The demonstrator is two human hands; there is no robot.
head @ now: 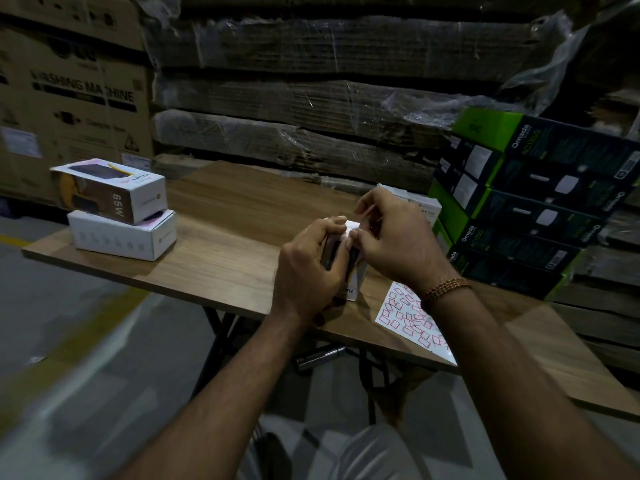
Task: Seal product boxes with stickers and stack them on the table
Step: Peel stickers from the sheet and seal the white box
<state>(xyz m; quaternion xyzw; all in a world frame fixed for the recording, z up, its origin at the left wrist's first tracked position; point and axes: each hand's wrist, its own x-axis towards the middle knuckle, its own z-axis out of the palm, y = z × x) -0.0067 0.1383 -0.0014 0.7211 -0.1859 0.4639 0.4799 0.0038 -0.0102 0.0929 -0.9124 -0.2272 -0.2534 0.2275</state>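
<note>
- Head view: left hand grips the product box standing on the worktop.
- Right hand pinches at the box's top edge.
- Sticker sheet lies under the right wrist.
- Two stacked boxes sit far left of the hands.

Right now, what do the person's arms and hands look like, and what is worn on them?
Both forearms are bare, with no sleeves in view and no gloves. The left hand wears nothing that the picture shows. The right hand has a beaded bracelet of brown-orange beads wound in several rows around the wrist. No rings or a watch can be seen on the fingers or wrists.
</note>
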